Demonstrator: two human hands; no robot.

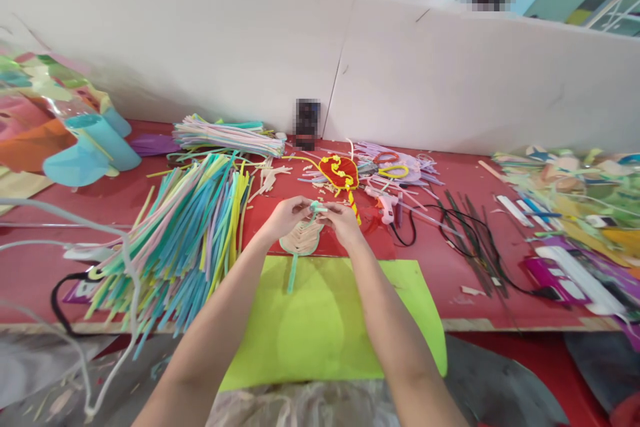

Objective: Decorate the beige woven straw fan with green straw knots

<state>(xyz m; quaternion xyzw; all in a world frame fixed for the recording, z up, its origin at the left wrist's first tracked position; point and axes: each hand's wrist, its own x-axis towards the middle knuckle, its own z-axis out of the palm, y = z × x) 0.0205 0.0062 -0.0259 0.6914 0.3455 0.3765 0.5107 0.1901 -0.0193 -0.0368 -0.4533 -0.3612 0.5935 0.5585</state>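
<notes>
My left hand (pixel 290 215) and my right hand (pixel 340 219) meet at the middle of the table, fingers closed on a short piece of mint-green pipe cleaner (pixel 317 207) between them. Just below my fingertips lies a fan-shaped piece (pixel 301 238) of beige pipe cleaners with a mint-green edge and a green stem (pixel 293 273). It rests partly on a red sheet (pixel 265 227) and partly over a yellow-green sheet (pixel 310 327). Whether the held piece joins the fan is too small to tell.
To the left lies a big heap of coloured pipe cleaners (pixel 185 233), with another bundle (pixel 225 135) behind it. A red and yellow fan (pixel 340 172) sits beyond my hands. A pink glue gun (pixel 385 205) with a black cord stands right of them. Further right is a power strip (pixel 575 277).
</notes>
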